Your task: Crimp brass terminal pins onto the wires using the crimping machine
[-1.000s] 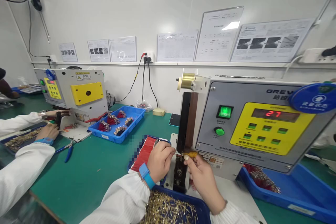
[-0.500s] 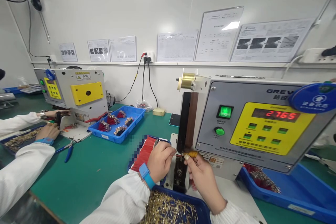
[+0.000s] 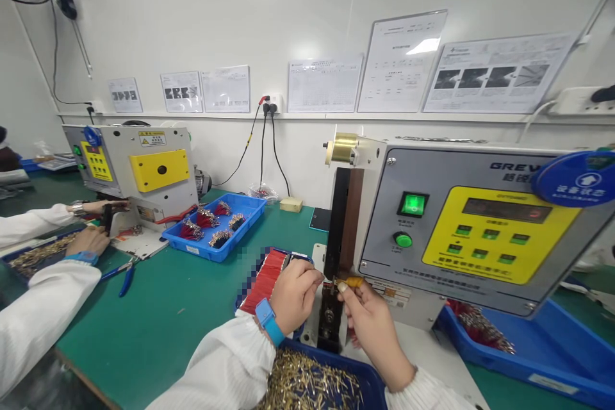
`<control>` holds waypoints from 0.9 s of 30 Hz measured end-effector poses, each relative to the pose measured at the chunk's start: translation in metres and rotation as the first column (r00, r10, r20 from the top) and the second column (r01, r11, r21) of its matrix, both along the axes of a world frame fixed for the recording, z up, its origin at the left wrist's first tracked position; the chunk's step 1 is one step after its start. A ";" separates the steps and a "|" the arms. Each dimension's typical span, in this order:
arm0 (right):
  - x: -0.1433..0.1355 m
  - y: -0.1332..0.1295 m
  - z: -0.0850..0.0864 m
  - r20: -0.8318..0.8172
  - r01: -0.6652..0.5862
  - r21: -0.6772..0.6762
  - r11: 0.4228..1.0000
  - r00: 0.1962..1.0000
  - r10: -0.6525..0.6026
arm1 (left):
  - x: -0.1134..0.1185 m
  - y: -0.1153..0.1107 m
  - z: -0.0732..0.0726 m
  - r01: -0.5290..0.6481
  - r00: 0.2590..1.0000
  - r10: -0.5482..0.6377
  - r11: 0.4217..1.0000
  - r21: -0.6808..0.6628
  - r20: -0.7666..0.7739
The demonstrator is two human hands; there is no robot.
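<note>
My left hand (image 3: 296, 295), with a blue wristband (image 3: 270, 322), is closed in a pinch at the left side of the black press column (image 3: 339, 224). What its fingertips hold is too small to make out. From the right, my right hand (image 3: 377, 327) pinches close to the small tooling (image 3: 329, 295) under that column. A yellow-orange piece (image 3: 354, 282) shows at its index finger; whether worn or held, I cannot tell. Below both hands is a dark blue tray (image 3: 372, 375) of loose brass-coloured terminals (image 3: 312, 378). Red wires (image 3: 264, 282) lie bundled behind my left hand.
The grey machine (image 3: 408, 256) stands at the right, a blue bin (image 3: 538, 359) with red-wired bundles below it. Another blue bin (image 3: 240, 227) holds several wire bundles. At left, a co-worker's hands (image 3: 91, 240) work at a second machine (image 3: 158, 170), near blue-handled pliers (image 3: 125, 278).
The machine's red number display has gone from 2765 to mostly dark. My hands have stayed almost in place at the column.
</note>
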State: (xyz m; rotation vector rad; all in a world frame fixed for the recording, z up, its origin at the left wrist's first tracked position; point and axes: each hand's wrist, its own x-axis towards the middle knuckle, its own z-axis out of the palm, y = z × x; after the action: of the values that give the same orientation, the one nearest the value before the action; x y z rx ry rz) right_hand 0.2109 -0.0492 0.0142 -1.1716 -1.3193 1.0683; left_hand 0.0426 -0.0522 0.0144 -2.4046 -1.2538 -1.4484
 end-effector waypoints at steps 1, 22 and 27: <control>0.000 0.000 0.000 0.001 0.000 0.000 1.000 1.000 0.000 | 0.000 0.000 0.000 0.001 1.000 -0.001 1.000 -0.002 0.000; 0.022 0.012 0.019 0.278 -0.141 -0.022 0.990 0.950 0.141 | 0.001 0.001 0.000 -0.003 1.000 0.003 1.000 -0.010 0.011; 0.078 0.020 0.039 0.616 -0.223 -0.032 0.974 0.763 0.195 | 0.001 0.002 -0.001 -0.019 1.000 0.019 1.000 0.005 0.019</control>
State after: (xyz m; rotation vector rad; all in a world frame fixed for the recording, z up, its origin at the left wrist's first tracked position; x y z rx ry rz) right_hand 0.2892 -0.0291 0.0529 -1.4323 -2.0161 0.8211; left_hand 0.0438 -0.0499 0.0133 -2.3750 -1.2719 -1.4713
